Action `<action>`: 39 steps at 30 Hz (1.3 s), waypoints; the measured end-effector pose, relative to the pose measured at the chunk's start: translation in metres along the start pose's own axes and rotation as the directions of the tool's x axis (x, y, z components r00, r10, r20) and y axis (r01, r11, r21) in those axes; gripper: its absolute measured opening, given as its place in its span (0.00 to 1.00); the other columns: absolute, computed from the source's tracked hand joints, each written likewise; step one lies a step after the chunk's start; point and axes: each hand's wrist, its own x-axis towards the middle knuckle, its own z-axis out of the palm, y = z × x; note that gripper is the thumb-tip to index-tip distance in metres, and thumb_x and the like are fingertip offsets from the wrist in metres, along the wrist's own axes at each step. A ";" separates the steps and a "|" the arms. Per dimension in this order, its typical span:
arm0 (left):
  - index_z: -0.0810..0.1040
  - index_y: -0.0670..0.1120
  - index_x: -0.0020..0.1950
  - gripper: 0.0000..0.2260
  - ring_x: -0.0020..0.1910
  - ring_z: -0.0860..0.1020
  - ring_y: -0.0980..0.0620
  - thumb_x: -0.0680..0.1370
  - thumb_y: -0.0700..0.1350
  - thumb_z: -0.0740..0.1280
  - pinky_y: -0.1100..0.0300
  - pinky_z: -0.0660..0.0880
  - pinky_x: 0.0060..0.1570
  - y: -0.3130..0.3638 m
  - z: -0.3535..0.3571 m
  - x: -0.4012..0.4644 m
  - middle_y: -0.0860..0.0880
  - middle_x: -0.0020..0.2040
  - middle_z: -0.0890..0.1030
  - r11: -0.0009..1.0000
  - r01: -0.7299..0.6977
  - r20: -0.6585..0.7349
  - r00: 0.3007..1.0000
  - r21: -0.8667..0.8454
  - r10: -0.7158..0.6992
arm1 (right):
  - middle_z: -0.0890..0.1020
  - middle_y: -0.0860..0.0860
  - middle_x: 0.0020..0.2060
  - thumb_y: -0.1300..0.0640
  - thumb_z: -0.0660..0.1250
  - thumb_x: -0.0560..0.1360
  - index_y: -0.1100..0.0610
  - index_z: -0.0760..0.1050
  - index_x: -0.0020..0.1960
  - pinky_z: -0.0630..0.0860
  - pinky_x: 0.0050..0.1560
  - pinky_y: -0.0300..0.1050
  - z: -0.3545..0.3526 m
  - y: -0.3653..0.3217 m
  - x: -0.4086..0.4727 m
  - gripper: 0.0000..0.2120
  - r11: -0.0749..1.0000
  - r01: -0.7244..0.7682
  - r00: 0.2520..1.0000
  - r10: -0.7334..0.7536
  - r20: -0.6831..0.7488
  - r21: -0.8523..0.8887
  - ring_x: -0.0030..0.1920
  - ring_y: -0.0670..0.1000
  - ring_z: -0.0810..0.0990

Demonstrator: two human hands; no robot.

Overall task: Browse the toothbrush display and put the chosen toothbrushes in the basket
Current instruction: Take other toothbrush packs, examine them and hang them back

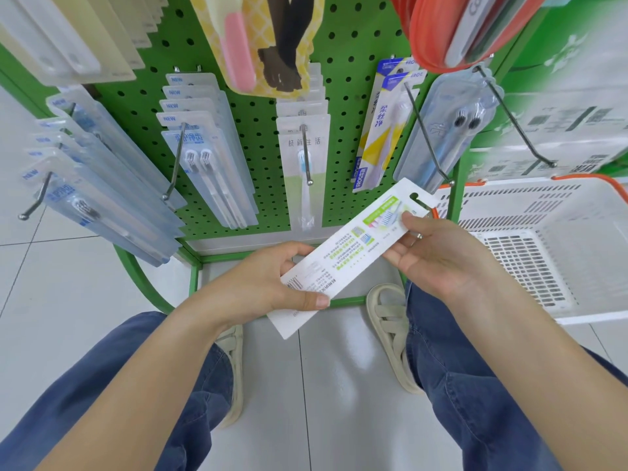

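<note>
You stand on a pale tiled floor [51, 300] facing a green pegboard rack [258, 124], its metal hooks hung with rows of packaged toothbrushes [210, 171]. A white slotted basket [530, 239] with an orange handle sits low at your right, just beside the rack's frame.

Between your hands, in front of the rack's foot, you hold a toothbrush pack [346, 253] with its printed white back facing up (barcode end toward your left). Your left hand [258, 287] pinches the barcode end, thumb on top and fingers curled beneath. Your right hand [438, 256] grips the hang-hole end, thumb pressed on the card, fingers bent under it.
</note>
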 end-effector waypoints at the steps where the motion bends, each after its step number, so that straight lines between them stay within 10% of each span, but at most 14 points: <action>1: 0.77 0.50 0.62 0.21 0.46 0.83 0.55 0.71 0.40 0.76 0.66 0.79 0.44 0.001 0.000 0.000 0.52 0.50 0.86 1.000 0.008 -0.001 1.000 -0.024 -0.008 | 0.85 0.57 0.38 0.68 0.59 0.80 0.63 0.74 0.48 0.82 0.42 0.59 0.001 0.001 0.000 0.07 1.000 0.004 1.000 -0.004 0.014 -0.014 0.40 0.55 0.85; 18: 0.83 0.49 0.51 0.07 0.39 0.84 0.57 0.79 0.47 0.66 0.66 0.77 0.40 0.002 0.012 0.005 0.51 0.44 0.86 0.984 -0.067 -0.134 0.990 -0.163 0.045 | 0.85 0.54 0.48 0.63 0.57 0.82 0.59 0.76 0.56 0.83 0.47 0.45 0.010 0.011 -0.009 0.10 0.932 0.117 0.958 -0.016 0.285 -0.342 0.44 0.51 0.85; 25: 0.82 0.52 0.51 0.04 0.39 0.81 0.62 0.78 0.47 0.68 0.69 0.75 0.41 -0.001 0.021 0.008 0.54 0.45 0.86 0.981 -0.114 -0.266 0.962 -0.157 0.069 | 0.86 0.50 0.42 0.61 0.64 0.79 0.56 0.79 0.48 0.82 0.43 0.43 0.012 0.015 -0.012 0.05 0.706 0.302 0.952 -0.195 0.235 -0.641 0.42 0.48 0.85; 30: 0.66 0.59 0.73 0.30 0.61 0.71 0.67 0.72 0.60 0.69 0.68 0.69 0.58 -0.005 0.044 0.005 0.63 0.66 0.73 0.902 -0.279 -0.377 0.837 0.330 0.397 | 0.85 0.59 0.45 0.62 0.64 0.78 0.64 0.78 0.53 0.79 0.36 0.37 0.018 0.021 -0.019 0.08 0.641 0.322 0.946 -0.200 0.254 -0.696 0.37 0.47 0.84; 33: 0.64 0.52 0.75 0.30 0.60 0.75 0.56 0.75 0.51 0.70 0.63 0.71 0.46 -0.008 0.052 0.007 0.57 0.67 0.74 0.720 -0.226 -0.371 0.734 0.656 0.569 | 0.83 0.63 0.48 0.55 0.69 0.76 0.66 0.78 0.54 0.81 0.40 0.40 0.021 0.028 -0.023 0.15 0.575 0.357 0.934 -0.220 0.281 -0.736 0.41 0.50 0.85; 37: 0.74 0.45 0.68 0.20 0.39 0.82 0.43 0.76 0.42 0.66 0.56 0.77 0.32 -0.005 0.052 0.008 0.47 0.45 0.84 0.718 -0.294 -0.459 0.604 0.631 0.652 | 0.81 0.47 0.49 0.33 0.71 0.63 0.50 0.78 0.55 0.78 0.52 0.45 0.025 0.034 -0.030 0.28 0.214 0.464 0.864 -0.324 0.385 -0.860 0.47 0.45 0.81; 39: 0.78 0.44 0.57 0.10 0.32 0.78 0.52 0.77 0.42 0.65 0.61 0.76 0.33 -0.003 0.051 0.007 0.53 0.34 0.80 0.792 -0.377 -0.528 0.597 0.480 0.604 | 0.76 0.42 0.46 0.29 0.64 0.64 0.46 0.77 0.54 0.73 0.49 0.41 0.025 0.032 -0.037 0.27 -0.042 0.506 0.780 -0.404 0.478 -0.861 0.48 0.44 0.77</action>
